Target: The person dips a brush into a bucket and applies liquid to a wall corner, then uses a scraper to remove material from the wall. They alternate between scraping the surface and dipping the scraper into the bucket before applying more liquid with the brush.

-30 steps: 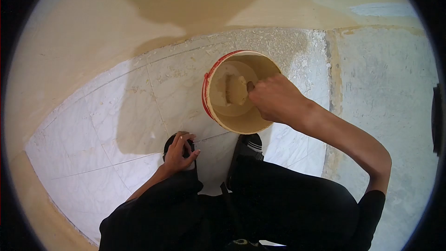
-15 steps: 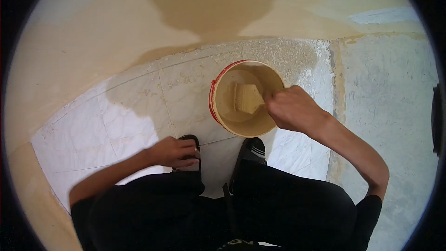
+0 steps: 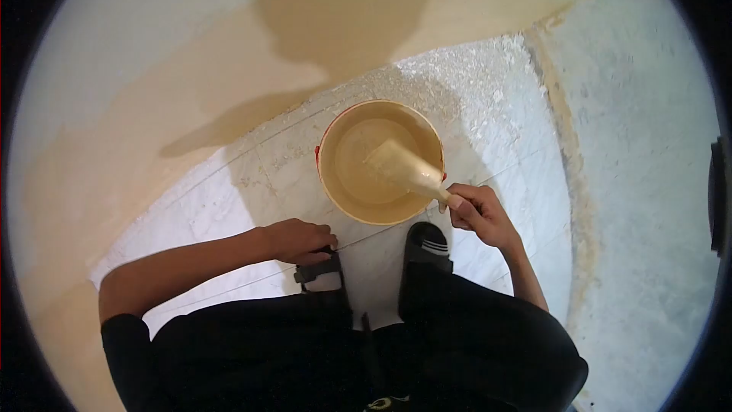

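My right hand [image 3: 482, 215] is closed around the handle of a wide paintbrush [image 3: 404, 168] coated in cream-yellow paint. The brush slants over the mouth of a round bucket [image 3: 335, 194], its bristles toward the middle and its neck crossing the right rim. Thin cream paint [image 3: 358, 156] lies in the bottom of the bucket, which has traces of red on its outer rim. Holding nothing, my left hand [image 3: 299, 241] hangs with loosely bent fingers apart above my left sandal [image 3: 324, 275], left of the bucket.
The bucket stands on white marbled tiles [image 3: 191, 206] strewn with pale flakes [image 3: 450, 80]. Ahead rises a cream-painted wall [image 3: 152, 99] with my shadow across it. A grey, unpainted-looking surface [image 3: 640, 145] borders the tiles on the right. My right sandal [image 3: 428, 240] is close to the bucket.
My right hand has drawn back toward me and lower, tilting the brush so its handle now points toward me past the rim. The view has shifted, and my left hand stays near the left sandal.
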The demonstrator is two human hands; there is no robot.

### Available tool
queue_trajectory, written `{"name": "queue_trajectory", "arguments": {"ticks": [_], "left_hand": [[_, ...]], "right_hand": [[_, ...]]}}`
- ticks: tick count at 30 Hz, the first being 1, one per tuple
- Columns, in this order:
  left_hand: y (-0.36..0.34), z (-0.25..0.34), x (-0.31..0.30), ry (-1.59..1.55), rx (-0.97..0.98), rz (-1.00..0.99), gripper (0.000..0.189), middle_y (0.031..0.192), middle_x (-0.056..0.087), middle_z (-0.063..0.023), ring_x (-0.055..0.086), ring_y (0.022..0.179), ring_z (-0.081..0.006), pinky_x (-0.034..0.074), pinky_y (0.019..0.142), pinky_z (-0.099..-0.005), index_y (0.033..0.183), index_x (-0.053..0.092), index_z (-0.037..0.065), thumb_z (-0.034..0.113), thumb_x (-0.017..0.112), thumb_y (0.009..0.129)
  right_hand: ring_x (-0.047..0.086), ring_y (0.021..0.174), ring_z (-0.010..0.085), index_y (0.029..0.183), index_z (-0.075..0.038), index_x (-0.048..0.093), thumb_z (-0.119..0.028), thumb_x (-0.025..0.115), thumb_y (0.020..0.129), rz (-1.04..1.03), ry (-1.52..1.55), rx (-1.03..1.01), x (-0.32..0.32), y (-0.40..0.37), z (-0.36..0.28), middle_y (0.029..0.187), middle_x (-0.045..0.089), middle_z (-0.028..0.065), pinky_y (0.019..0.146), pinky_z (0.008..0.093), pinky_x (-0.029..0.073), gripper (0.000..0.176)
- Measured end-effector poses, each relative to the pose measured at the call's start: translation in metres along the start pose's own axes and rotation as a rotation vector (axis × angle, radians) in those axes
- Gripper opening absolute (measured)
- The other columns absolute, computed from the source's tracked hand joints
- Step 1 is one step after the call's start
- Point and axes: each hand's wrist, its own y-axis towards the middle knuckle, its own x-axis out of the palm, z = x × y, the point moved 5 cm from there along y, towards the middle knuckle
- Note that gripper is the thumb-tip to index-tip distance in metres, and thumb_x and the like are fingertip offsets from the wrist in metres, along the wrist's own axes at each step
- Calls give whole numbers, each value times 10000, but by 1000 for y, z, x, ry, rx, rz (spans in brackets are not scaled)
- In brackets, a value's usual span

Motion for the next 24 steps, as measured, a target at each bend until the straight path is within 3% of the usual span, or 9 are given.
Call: {"name": "queue_trajectory", "arguments": {"ticks": [2, 5, 6, 10, 16, 22, 24], "left_hand": [[-10, -13, -1, -6, -40, 3, 258, 1016, 559, -129, 590, 949, -299, 517, 766, -418, 1095, 555, 78, 279, 482, 951], [-20, -25, -2, -32, -83, 110, 214, 1024, 561, -121, 592, 945, -296, 516, 779, -410, 1072, 566, 75, 235, 516, 939], [-24, -28, -5, -61, -78, 200, 191, 1022, 562, -117, 593, 946, -295, 515, 786, -404, 1063, 571, 74, 208, 534, 931], [-42, -47, 5, -63, -184, 209, 163, 1010, 550, -112, 591, 908, -309, 510, 771, -397, 1042, 570, 87, 171, 542, 905], [-57, -72, 6, -33, -266, 164, 172, 996, 565, -116, 603, 880, -303, 513, 762, -387, 1049, 567, 60, 143, 528, 903], [-39, -82, -8, 27, -275, 212, 184, 979, 576, -124, 601, 869, -306, 516, 745, -391, 1060, 559, 57, 159, 520, 912], [-36, -73, -22, -25, -294, 251, 185, 999, 584, -117, 606, 866, -290, 513, 740, -379, 1058, 561, 51, 155, 532, 907]], "right_hand": [[287, 431, 51, 799, -1, 524, -382, 372, 1001, -13, 290, 41, 14, -3, 21, 539, 383, -14, 407, 230, 221, 458], [314, 464, 54, 782, -26, 524, -394, 362, 1009, 17, 541, 78, 32, -5, 37, 536, 366, -38, 434, 231, 240, 462], [304, 456, 57, 780, -34, 521, -406, 360, 1007, -11, 570, 84, 36, -6, 42, 534, 350, -46, 435, 231, 236, 464], [313, 454, 61, 754, -38, 522, -404, 371, 1006, 8, 625, 56, 45, -12, 45, 530, 361, -42, 433, 233, 239, 469], [323, 454, 73, 702, -37, 524, -397, 373, 1011, -47, 560, 68, 36, -22, 37, 543, 381, -32, 439, 238, 259, 498], [368, 462, 109, 790, -16, 533, -345, 344, 1022, 82, 481, 102, 31, -23, 39, 555, 417, 4, 452, 272, 311, 445], [467, 473, 194, 878, -2, 546, -260, 419, 999, 275, 72, -49, 20, -22, 30, 597, 511, 87, 475, 321, 378, 312]]}}
